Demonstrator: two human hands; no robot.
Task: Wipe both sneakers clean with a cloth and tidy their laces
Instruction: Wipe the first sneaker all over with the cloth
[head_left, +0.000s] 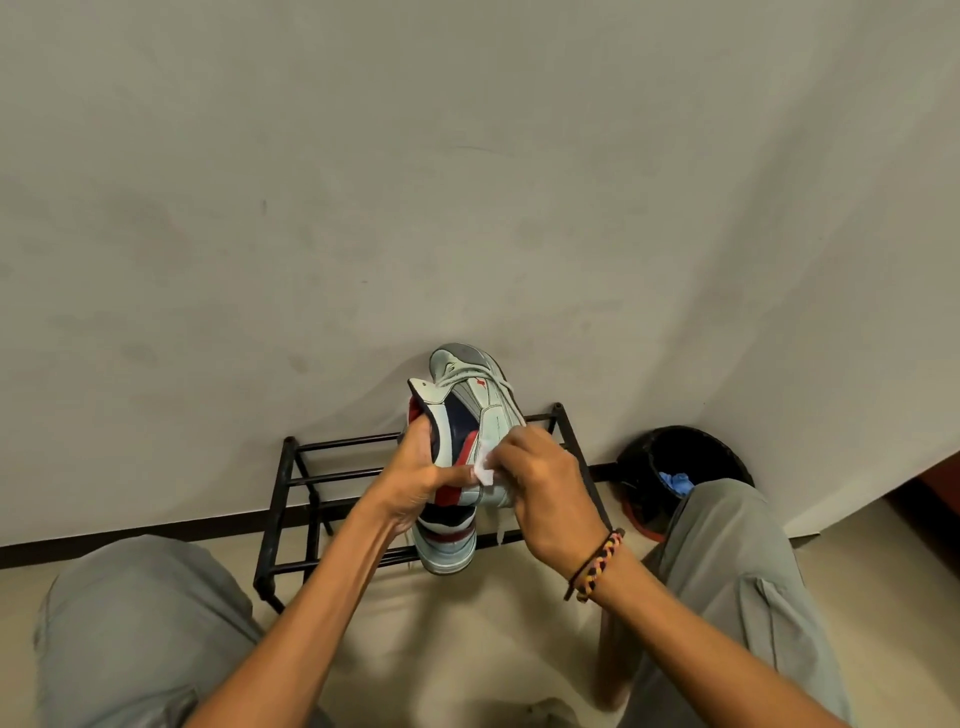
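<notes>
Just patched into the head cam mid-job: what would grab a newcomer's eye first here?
Dead centre, the left hand grips a white, navy and red sneaker held up before the pale wall, while the right hand presses a small white cloth to its side. Behind them stands a black metal shoe rack; to its right, a dark bin holds something blue.

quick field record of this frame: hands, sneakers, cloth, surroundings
left hand: grips the held sneaker at its collar
right hand: presses a white cloth on the sneaker's side
second sneaker: under the first, on the black shoe rack
laces: one end hangs loose
bin: black bin to the right, blue item inside
</notes>
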